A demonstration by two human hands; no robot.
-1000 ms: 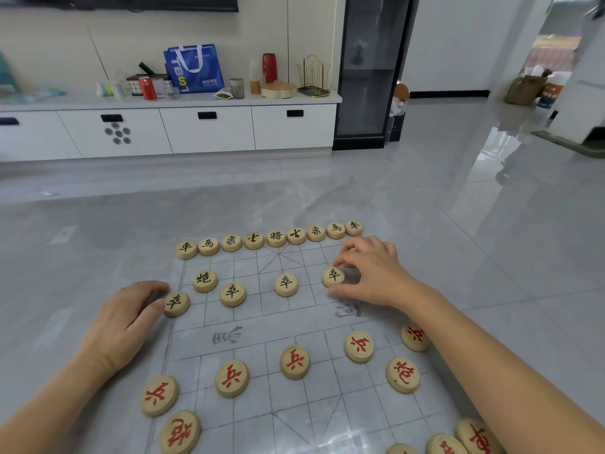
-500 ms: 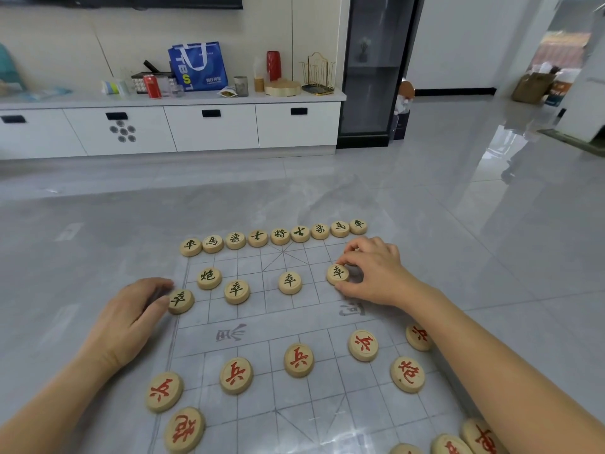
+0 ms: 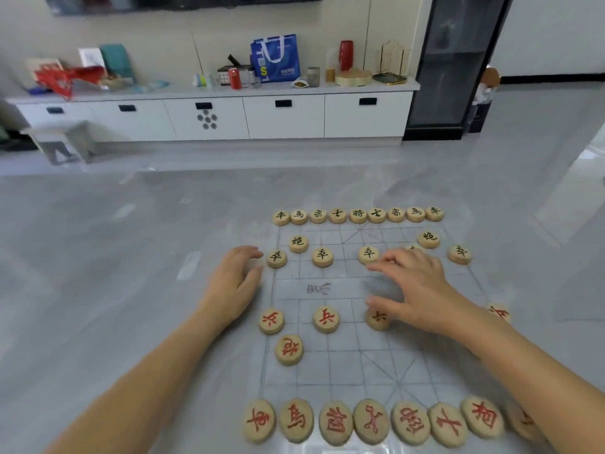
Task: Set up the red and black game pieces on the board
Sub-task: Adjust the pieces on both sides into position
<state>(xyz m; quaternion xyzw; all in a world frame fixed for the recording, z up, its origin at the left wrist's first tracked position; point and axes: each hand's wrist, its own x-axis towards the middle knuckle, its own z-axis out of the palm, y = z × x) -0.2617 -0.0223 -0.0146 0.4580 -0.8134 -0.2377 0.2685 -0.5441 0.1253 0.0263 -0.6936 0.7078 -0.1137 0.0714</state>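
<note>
A grey gridded board (image 3: 343, 355) lies on the floor. Black pieces (image 3: 357, 215) line its far edge, with two black cannons and a row of black soldiers (image 3: 322, 256) in front. Red soldiers (image 3: 325, 318), a red cannon (image 3: 288, 349) and a red back row (image 3: 371, 421) fill my near side. My left hand (image 3: 234, 283) rests at the board's left edge, fingers loosely curled beside the leftmost black soldier (image 3: 276, 258), holding nothing. My right hand (image 3: 412, 290) hovers palm down over the board's middle, fingers spread. It partly hides one black soldier and a red soldier (image 3: 378, 319).
The board sits on a pale tiled floor. A long white cabinet (image 3: 284, 116) with a blue bag, cans and boxes on top stands along the far wall. A dark glass-door cabinet (image 3: 451, 67) is at its right. A small stool (image 3: 62, 142) stands far left.
My right hand has left the right-side black pieces and drawn back toward the board's middle with fingers spread. The view has swung, so the red back row now shows. My left hand stays put.
</note>
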